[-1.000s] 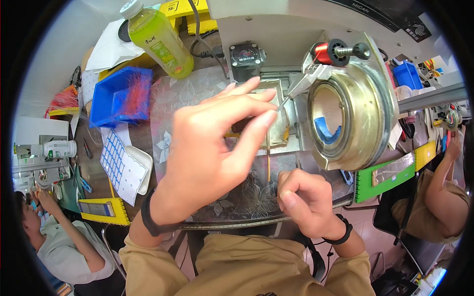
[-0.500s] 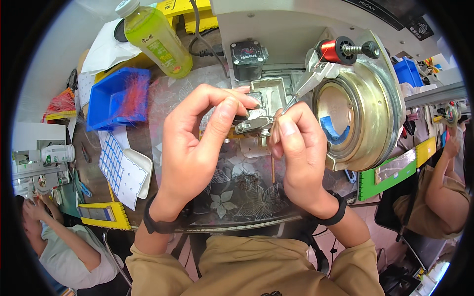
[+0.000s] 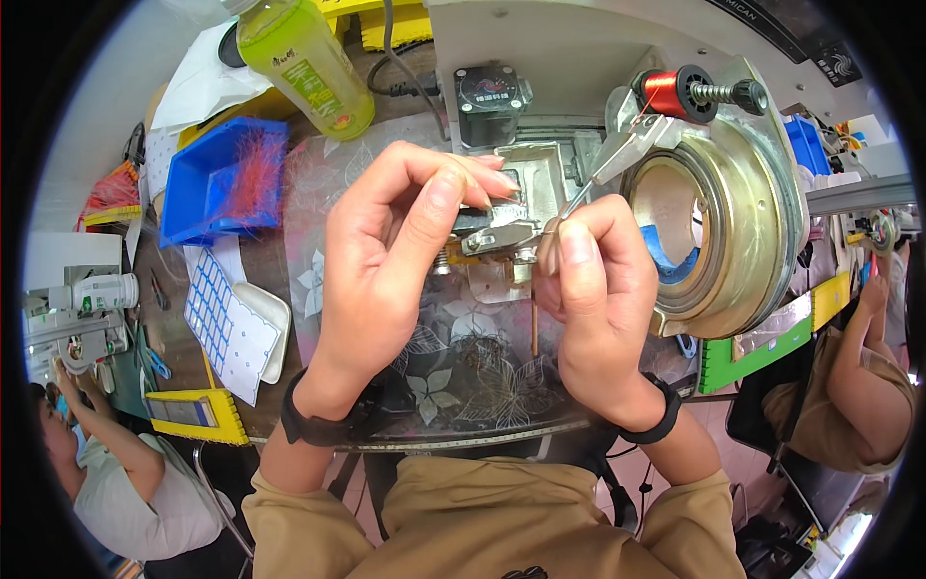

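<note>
Small metal fixture (image 3: 511, 235) on the bench, taken as clock centre. Looks stiff, hard, probably heavy and firmly seated; smooth faces likely slick, so best held by the black block edge at its 10. Slim metal guide (image 3: 578, 199) at 2 looks thin and easy to bend; light touch near the tip. Red wire on the spool (image 3: 666, 95), between 1 and 2, likely fragile. Ring-shaped head (image 3: 748, 241) at 3, rigid.

My left hand (image 3: 378, 246) at 9: thumb and index together, fingertips at the block; can't tell if gripping. My right hand (image 3: 595, 289) at 4: thumb against bent index beside the guide's tip; can't tell what's pinched. Forearms rise from 7 and 5.
</note>
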Demonstrator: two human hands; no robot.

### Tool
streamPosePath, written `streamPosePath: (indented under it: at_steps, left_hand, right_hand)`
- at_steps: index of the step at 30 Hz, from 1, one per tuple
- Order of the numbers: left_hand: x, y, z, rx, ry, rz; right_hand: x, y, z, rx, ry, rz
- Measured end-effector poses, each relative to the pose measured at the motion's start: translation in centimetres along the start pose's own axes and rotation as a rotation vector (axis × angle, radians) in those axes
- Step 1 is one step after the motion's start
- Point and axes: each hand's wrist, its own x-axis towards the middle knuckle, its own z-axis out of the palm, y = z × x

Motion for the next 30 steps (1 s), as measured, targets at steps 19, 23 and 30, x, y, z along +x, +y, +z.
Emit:
streamPosePath:
  at_steps: [19,23,30]
  left_hand:
    - [0.3,-3.2,2.0,-0.206,0.221,-0.111]
    - [0.3,-3.3,1.2,-0.342,0.109,-0.135]
    - [0.7,-5.7,1.0,-0.179,0.134,-0.246]
  right_hand:
    - [0.3,0.0,0.0,-0.316,0.016,-0.079]
    - [0.9,0.4,0.1,-0.345,0.013,-0.154]
    - [1.0,0.5,0.2,-0.242,0.005,-0.171]
